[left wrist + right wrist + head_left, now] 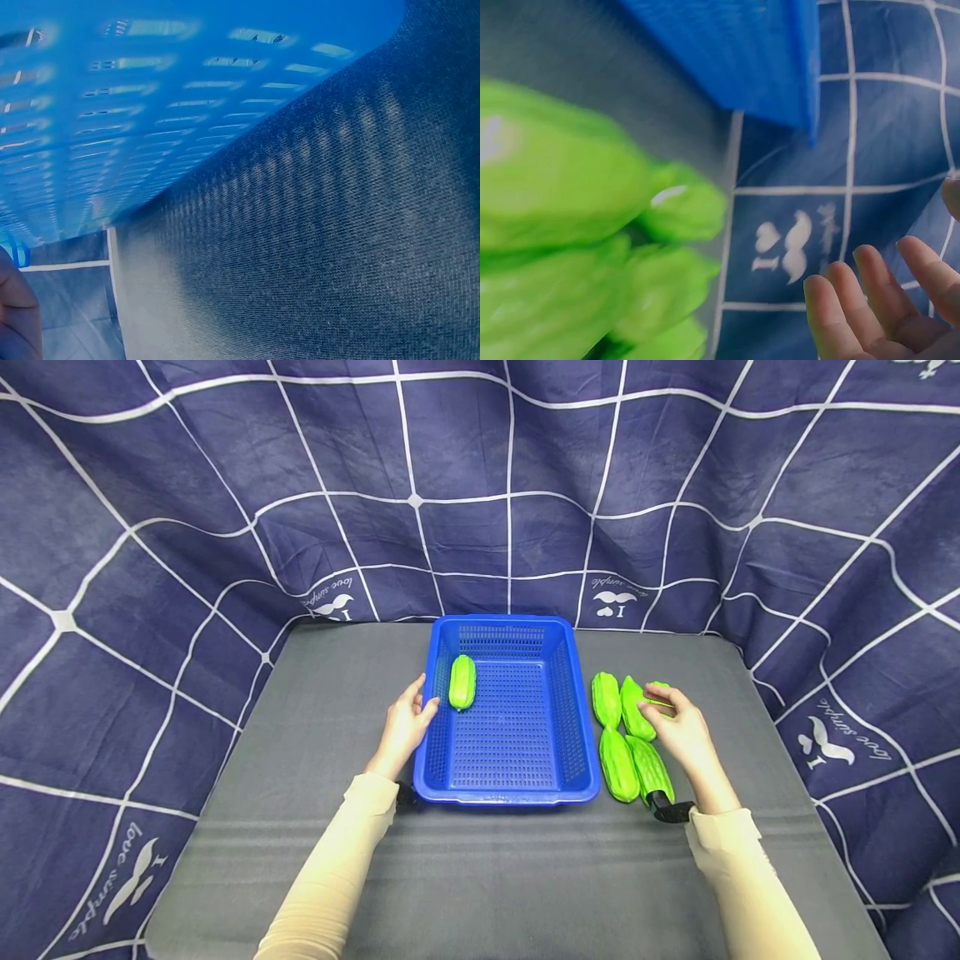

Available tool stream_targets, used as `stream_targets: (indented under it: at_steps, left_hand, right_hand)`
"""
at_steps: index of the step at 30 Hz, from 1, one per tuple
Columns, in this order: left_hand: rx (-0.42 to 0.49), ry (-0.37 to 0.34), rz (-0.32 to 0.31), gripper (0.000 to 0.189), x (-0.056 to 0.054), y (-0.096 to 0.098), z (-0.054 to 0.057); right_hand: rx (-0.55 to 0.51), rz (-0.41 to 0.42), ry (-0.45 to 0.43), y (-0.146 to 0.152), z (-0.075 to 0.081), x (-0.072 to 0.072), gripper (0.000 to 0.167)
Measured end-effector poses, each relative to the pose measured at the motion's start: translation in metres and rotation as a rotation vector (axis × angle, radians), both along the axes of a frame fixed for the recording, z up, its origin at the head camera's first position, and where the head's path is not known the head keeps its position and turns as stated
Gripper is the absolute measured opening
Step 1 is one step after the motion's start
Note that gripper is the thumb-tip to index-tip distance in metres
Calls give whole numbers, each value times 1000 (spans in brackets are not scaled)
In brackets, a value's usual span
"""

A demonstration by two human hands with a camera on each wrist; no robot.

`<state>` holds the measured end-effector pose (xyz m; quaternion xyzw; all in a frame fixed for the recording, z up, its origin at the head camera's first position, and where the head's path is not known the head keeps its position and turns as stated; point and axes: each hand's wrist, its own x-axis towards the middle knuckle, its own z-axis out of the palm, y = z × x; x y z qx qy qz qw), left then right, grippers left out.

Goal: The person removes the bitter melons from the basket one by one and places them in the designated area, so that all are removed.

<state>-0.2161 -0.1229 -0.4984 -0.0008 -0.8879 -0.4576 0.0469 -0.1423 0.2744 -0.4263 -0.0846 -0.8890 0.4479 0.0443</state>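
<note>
A blue plastic basket [495,797] with slotted walls stands at the middle of the table. My left hand [405,724] holds its left rim, thumb over the edge and fingers along the outside. Inside, near the left wall, lies one bright green, ridged, gourd-like piece [462,682]. Several similar green gourds [618,766] lie in a cluster just right of the basket, one with a bumpy skin [651,768]. My right hand [677,724] is over the right side of this cluster, holding nothing, its fingers [881,285] loosely extended. It partly hides the gourd farthest back.
A grey cloth covers the table [480,877]. Dark blue curtain fabric [465,460] with white grid lines hangs behind the table and along both sides. A black strap [671,811] is at the right wrist, overlapping the nearest gourd in the head view.
</note>
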Motion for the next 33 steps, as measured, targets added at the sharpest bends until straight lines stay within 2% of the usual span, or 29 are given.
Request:
stream_targets:
  at_steps: [7,13,22,33]
  left_hand:
    - [-6,-11,1,56,2,0,2]
    - [-9,-6,-6,56,1,0,3]
    - [-22,-4,3,56,2,0,2]
    - [-8,-8,-1,56,1,0,4]
  right_hand:
    - [-30,36,43,-22,14,-18,45]
    - [-97,82,65,-41,19,-29,44]
    - [-157,144,60,-71,18,-44,43]
    - [-195,178,91,-110,15,-64,40]
